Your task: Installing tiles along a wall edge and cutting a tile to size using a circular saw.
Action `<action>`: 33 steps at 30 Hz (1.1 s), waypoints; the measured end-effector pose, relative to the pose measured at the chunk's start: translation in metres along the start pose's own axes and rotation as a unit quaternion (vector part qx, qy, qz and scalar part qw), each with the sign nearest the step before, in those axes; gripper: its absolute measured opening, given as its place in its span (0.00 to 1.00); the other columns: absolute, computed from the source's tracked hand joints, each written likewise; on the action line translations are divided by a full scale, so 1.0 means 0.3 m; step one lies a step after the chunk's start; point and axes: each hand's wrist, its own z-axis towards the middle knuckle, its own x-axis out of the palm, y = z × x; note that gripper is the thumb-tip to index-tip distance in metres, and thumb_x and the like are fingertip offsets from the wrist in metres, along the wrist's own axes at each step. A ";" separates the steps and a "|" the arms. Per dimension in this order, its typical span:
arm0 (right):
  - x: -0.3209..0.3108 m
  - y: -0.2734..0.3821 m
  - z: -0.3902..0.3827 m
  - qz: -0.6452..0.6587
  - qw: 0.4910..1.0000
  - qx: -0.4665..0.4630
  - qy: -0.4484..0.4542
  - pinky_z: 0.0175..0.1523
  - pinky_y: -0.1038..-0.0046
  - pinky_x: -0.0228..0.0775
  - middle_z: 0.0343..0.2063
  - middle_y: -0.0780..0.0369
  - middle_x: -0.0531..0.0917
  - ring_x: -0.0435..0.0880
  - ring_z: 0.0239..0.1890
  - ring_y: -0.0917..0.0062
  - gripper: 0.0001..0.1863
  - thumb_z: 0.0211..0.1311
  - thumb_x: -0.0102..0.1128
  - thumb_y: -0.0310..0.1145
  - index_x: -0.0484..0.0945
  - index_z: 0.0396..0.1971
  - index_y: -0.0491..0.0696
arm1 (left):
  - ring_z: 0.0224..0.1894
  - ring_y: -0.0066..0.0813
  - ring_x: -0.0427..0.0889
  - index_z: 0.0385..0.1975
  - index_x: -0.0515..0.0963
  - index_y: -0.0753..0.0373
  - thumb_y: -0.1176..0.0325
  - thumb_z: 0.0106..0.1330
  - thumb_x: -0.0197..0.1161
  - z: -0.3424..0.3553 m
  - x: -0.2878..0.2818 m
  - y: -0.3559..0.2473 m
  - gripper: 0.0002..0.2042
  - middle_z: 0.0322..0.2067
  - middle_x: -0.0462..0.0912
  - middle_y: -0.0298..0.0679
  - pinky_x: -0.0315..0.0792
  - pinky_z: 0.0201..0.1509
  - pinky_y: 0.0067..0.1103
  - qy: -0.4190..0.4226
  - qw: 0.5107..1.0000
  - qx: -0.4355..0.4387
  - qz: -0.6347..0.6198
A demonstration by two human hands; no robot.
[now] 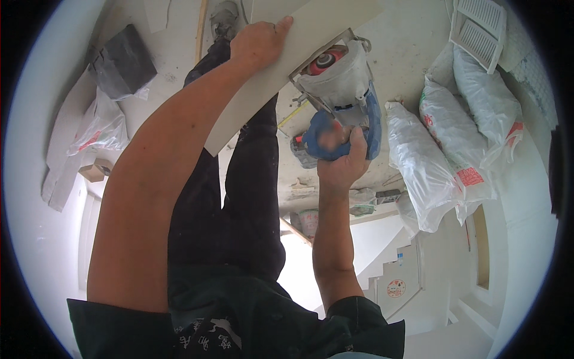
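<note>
A long pale board or tile (323,30) slants across the space in front of me. My left hand (258,46) holds it near its far left edge, with the fingertips partly hidden. In my right hand (344,161) is a hand-held circular saw (375,116) with a blue body, gripped by its handle. Its metal base plate lies against the near edge of the board. White dust coats the saw's guard, and a red-and-black round hub shows within the frame. How deep the blade sits cannot be made out.
Several stuffed white sacks (421,164) lie at the right, beside white slatted panels (478,30). At the left are a dark box (122,63) and a clear plastic bag (101,128). My shoe (225,21) stands beyond the board; a yellow strip (293,113) lies below the saw.
</note>
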 end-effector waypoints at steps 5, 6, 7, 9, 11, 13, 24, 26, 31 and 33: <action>0.001 -0.018 -0.023 0.000 1.000 -0.004 -0.005 0.30 0.67 0.66 0.22 0.66 0.68 0.68 0.21 0.78 0.08 0.69 0.49 0.32 0.69 0.28 0.47 | 0.48 0.52 0.82 0.42 0.83 0.63 0.33 0.69 0.36 -0.002 -0.004 0.000 0.38 0.42 0.84 0.53 0.73 0.53 0.41 0.010 1.000 -0.006 0.015; 0.001 -0.020 -0.028 0.000 1.000 -0.003 -0.007 0.30 0.67 0.66 0.22 0.65 0.68 0.68 0.21 0.77 0.08 0.68 0.50 0.32 0.69 0.28 0.47 | 0.48 0.52 0.82 0.42 0.83 0.63 0.33 0.69 0.36 -0.006 -0.006 -0.004 0.38 0.42 0.84 0.53 0.73 0.53 0.41 0.010 1.000 -0.005 0.017; -0.002 -0.023 -0.032 0.002 1.000 -0.004 -0.008 0.30 0.67 0.66 0.22 0.65 0.68 0.68 0.21 0.77 0.08 0.68 0.50 0.32 0.69 0.28 0.47 | 0.48 0.52 0.82 0.42 0.83 0.63 0.32 0.68 0.36 -0.010 -0.008 -0.009 0.38 0.42 0.84 0.54 0.73 0.53 0.41 0.018 1.000 -0.010 0.013; 0.000 -0.023 -0.031 0.022 1.000 0.001 0.005 0.30 0.67 0.66 0.22 0.65 0.68 0.68 0.21 0.77 0.08 0.68 0.50 0.31 0.69 0.28 0.47 | 0.48 0.53 0.82 0.41 0.83 0.64 0.32 0.68 0.36 0.002 -0.007 -0.004 0.38 0.41 0.84 0.54 0.73 0.53 0.42 0.023 1.000 -0.016 0.011; -0.009 -0.028 -0.031 0.024 1.000 0.001 0.010 0.30 0.67 0.66 0.22 0.65 0.68 0.68 0.21 0.77 0.08 0.68 0.50 0.31 0.69 0.28 0.47 | 0.48 0.53 0.82 0.41 0.83 0.64 0.32 0.68 0.36 0.024 0.012 0.012 0.39 0.41 0.83 0.54 0.73 0.53 0.42 0.003 1.000 0.016 0.016; -0.015 -0.033 -0.035 0.026 1.000 0.001 0.012 0.30 0.67 0.66 0.22 0.65 0.68 0.68 0.21 0.77 0.07 0.68 0.50 0.30 0.69 0.28 0.47 | 0.47 0.55 0.81 0.40 0.83 0.65 0.32 0.68 0.35 0.021 0.022 0.011 0.40 0.40 0.83 0.57 0.72 0.54 0.42 0.003 1.000 0.011 0.008; -0.015 -0.051 -0.076 0.037 0.999 0.001 0.000 0.30 0.66 0.67 0.23 0.66 0.69 0.69 0.20 0.78 0.04 0.68 0.50 0.29 0.70 0.32 0.47 | 0.46 0.59 0.81 0.39 0.83 0.67 0.32 0.69 0.34 0.027 0.030 0.017 0.41 0.38 0.83 0.59 0.71 0.54 0.42 0.003 0.999 0.033 -0.012; -0.016 -0.058 -0.084 0.036 0.999 0.000 0.000 0.30 0.66 0.67 0.23 0.66 0.69 0.69 0.20 0.78 0.04 0.68 0.50 0.29 0.70 0.32 0.47 | 0.45 0.59 0.81 0.38 0.83 0.67 0.32 0.69 0.34 0.024 0.030 0.015 0.41 0.37 0.83 0.60 0.71 0.54 0.42 0.002 1.000 0.028 -0.014; -0.028 -0.076 -0.092 0.039 0.999 0.003 -0.003 0.30 0.66 0.67 0.23 0.66 0.69 0.69 0.20 0.78 0.03 0.67 0.51 0.29 0.70 0.32 0.47 | 0.46 0.57 0.81 0.39 0.83 0.67 0.32 0.68 0.36 0.034 0.031 0.011 0.40 0.39 0.83 0.59 0.72 0.53 0.42 0.004 1.000 0.026 0.000; -0.027 -0.089 -0.092 0.081 0.996 -0.009 -0.032 0.25 0.67 0.71 0.20 0.63 0.72 0.72 0.16 0.76 0.02 0.62 0.53 0.24 0.72 0.34 0.43 | 0.48 0.55 0.81 0.40 0.83 0.66 0.33 0.68 0.37 0.037 0.032 0.015 0.39 0.41 0.83 0.57 0.73 0.53 0.42 0.010 1.000 0.016 0.003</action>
